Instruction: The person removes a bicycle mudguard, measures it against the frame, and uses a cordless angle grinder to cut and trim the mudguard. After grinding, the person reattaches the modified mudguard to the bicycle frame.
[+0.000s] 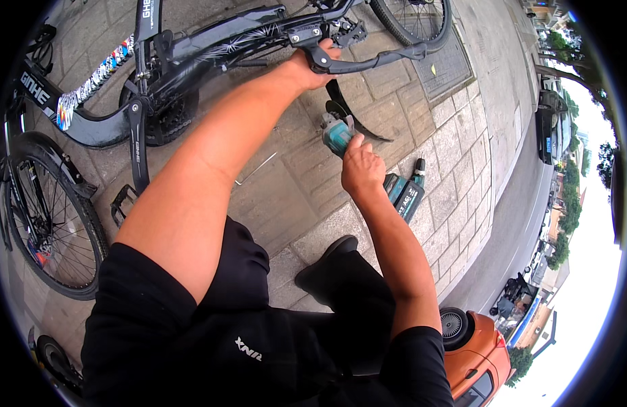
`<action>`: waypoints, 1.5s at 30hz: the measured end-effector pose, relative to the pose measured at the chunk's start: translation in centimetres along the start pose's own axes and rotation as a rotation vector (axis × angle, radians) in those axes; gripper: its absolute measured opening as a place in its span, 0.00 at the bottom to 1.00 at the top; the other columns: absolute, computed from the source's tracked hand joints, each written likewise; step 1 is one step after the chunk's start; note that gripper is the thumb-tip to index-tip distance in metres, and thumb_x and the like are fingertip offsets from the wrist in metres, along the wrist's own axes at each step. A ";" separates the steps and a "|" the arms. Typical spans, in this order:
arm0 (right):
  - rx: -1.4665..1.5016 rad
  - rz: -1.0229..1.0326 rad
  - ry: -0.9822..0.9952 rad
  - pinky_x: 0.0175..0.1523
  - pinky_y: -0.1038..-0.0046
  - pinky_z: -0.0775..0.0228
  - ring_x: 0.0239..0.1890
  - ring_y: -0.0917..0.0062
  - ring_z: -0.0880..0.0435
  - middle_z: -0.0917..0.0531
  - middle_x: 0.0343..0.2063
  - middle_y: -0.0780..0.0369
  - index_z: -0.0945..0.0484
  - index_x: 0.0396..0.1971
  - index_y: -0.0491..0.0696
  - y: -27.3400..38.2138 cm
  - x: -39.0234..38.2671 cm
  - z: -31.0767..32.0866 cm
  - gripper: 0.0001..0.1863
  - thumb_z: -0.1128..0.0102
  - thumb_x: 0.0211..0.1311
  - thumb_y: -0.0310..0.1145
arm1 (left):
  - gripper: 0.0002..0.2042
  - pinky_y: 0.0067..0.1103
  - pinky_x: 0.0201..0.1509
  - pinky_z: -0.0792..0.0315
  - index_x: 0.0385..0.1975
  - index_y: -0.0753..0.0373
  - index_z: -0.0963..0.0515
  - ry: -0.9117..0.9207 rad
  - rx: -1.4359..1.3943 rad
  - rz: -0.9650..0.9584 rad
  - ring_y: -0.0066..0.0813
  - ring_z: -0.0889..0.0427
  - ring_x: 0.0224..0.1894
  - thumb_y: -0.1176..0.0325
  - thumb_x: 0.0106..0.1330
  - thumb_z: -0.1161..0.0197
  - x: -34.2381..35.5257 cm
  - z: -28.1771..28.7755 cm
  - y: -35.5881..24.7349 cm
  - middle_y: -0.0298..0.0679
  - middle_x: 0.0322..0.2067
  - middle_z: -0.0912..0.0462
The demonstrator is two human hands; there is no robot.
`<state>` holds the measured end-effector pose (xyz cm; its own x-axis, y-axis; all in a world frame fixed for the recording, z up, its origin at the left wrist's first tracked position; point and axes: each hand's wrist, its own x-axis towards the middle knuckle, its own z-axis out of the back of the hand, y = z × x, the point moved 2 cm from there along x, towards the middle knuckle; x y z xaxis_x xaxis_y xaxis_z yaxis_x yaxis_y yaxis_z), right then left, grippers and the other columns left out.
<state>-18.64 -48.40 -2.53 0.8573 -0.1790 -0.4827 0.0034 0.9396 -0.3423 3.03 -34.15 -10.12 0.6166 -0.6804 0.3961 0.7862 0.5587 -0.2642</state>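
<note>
Head view: your left hand (315,66) has its fingers curled round the bike (225,47) beside 1 black bar (378,64), probably bracing the frame. Your right hand (363,166) wraps its fingers around the grinder (338,136), seemingly so the disc (335,108) points away from you. Grinder sits at the right fingertips; 1 curved black strip (359,114) runs from below your left fingers past the disc. To the right of your right fingers: 1 power tool (408,199), apparently set within reach.

Unclear: left fingertips partly hidden, so their exact hold is unsure; whether disc touches strip, cannot tell; right forearm covers part of the power tool.
</note>
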 end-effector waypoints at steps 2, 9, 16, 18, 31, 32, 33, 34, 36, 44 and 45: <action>-0.004 0.000 0.003 0.49 0.64 0.15 0.46 0.56 0.09 0.16 0.49 0.46 0.41 0.72 0.32 0.0 0.0 -0.1 0.37 0.39 0.65 0.28 | 0.07 0.34 0.50 0.27 0.35 0.53 0.19 0.003 0.032 -0.011 0.36 0.27 0.49 0.61 0.63 0.29 0.0 -0.1 0.0 0.29 0.40 0.25; -0.020 -0.006 -0.008 0.49 0.65 0.15 0.47 0.57 0.09 0.17 0.50 0.46 0.41 0.71 0.33 0.0 0.1 -0.1 0.39 0.36 0.63 0.29 | 0.08 0.35 0.50 0.27 0.34 0.54 0.19 -0.051 0.013 -0.022 0.36 0.27 0.48 0.61 0.62 0.29 0.2 -1.0 0.4 0.29 0.38 0.25; -0.015 -0.022 0.033 0.51 0.65 0.15 0.48 0.58 0.09 0.17 0.51 0.46 0.41 0.66 0.34 0.0 -0.6 -0.2 0.37 0.33 0.60 0.28 | 0.07 0.31 0.45 0.24 0.31 0.55 0.21 -0.198 -0.035 -0.018 0.36 0.27 0.47 0.62 0.61 0.31 0.6 -3.2 0.4 0.30 0.36 0.24; -0.030 -0.010 0.034 0.51 0.65 0.15 0.48 0.58 0.09 0.17 0.50 0.46 0.40 0.64 0.34 0.3 -0.8 -0.4 0.35 0.33 0.61 0.28 | 0.07 0.30 0.44 0.24 0.28 0.54 0.22 -0.222 -0.349 -0.020 0.35 0.27 0.46 0.61 0.61 0.32 1.2 -5.4 1.0 0.29 0.36 0.24; -0.078 -0.010 0.018 0.48 0.65 0.15 0.45 0.58 0.08 0.16 0.47 0.47 0.40 0.65 0.33 0.8 0.2 0.0 0.34 0.37 0.64 0.30 | 0.07 0.27 0.49 0.23 0.26 0.53 0.23 -0.279 0.060 0.043 0.34 0.26 0.49 0.61 0.63 0.34 0.9 -6.7 1.4 0.27 0.38 0.23; -0.081 -0.010 0.024 0.48 0.65 0.15 0.45 0.58 0.08 0.16 0.47 0.47 0.40 0.65 0.33 0.8 0.3 0.0 0.34 0.37 0.64 0.30 | 0.07 0.27 0.49 0.23 0.26 0.53 0.23 -0.277 0.063 0.049 0.34 0.26 0.49 0.61 0.63 0.35 0.9 -7.1 1.7 0.27 0.38 0.23; -0.079 -0.009 0.021 0.48 0.65 0.15 0.45 0.58 0.08 0.16 0.47 0.47 0.40 0.64 0.33 0.9 0.3 0.2 0.33 0.37 0.64 0.30 | 0.08 0.27 0.49 0.23 0.25 0.53 0.23 -0.282 0.070 0.052 0.34 0.26 0.49 0.61 0.63 0.35 0.9 -7.5 1.8 0.27 0.38 0.23; -0.077 -0.008 0.019 0.48 0.65 0.15 0.44 0.58 0.08 0.16 0.47 0.47 0.40 0.64 0.33 0.9 0.3 0.4 0.33 0.37 0.64 0.30 | 0.08 0.27 0.49 0.23 0.25 0.53 0.23 -0.280 0.069 0.057 0.34 0.26 0.49 0.61 0.63 0.35 0.9 -7.9 2.0 0.27 0.37 0.23; -0.073 -0.014 0.020 0.48 0.65 0.15 0.44 0.58 0.08 0.16 0.47 0.47 0.40 0.65 0.33 0.8 0.3 0.4 0.33 0.38 0.65 0.30 | 0.08 0.27 0.48 0.23 0.25 0.52 0.23 -0.270 0.055 0.063 0.34 0.26 0.48 0.60 0.64 0.35 1.1 -8.5 1.8 0.26 0.37 0.24; -0.077 -0.008 0.025 0.49 0.65 0.15 0.45 0.58 0.08 0.16 0.48 0.47 0.41 0.67 0.33 0.4 0.3 0.4 0.34 0.38 0.65 0.30 | 0.08 0.26 0.47 0.24 0.25 0.52 0.23 -0.267 0.095 0.044 0.33 0.27 0.48 0.60 0.63 0.35 1.0 -9.2 2.1 0.25 0.36 0.24; -0.078 -0.004 0.026 0.49 0.65 0.15 0.45 0.58 0.08 0.16 0.48 0.47 0.41 0.67 0.33 0.6 0.3 0.5 0.34 0.38 0.65 0.30 | 0.08 0.25 0.47 0.24 0.25 0.51 0.23 -0.275 0.075 0.053 0.33 0.27 0.48 0.60 0.63 0.35 1.0 -9.2 2.3 0.25 0.36 0.24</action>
<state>-18.09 -47.79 -2.49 0.8437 -0.1916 -0.5015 -0.0336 0.9135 -0.4055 5.85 -37.83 -18.42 0.6143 -0.5012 0.6094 0.7417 0.6303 -0.2293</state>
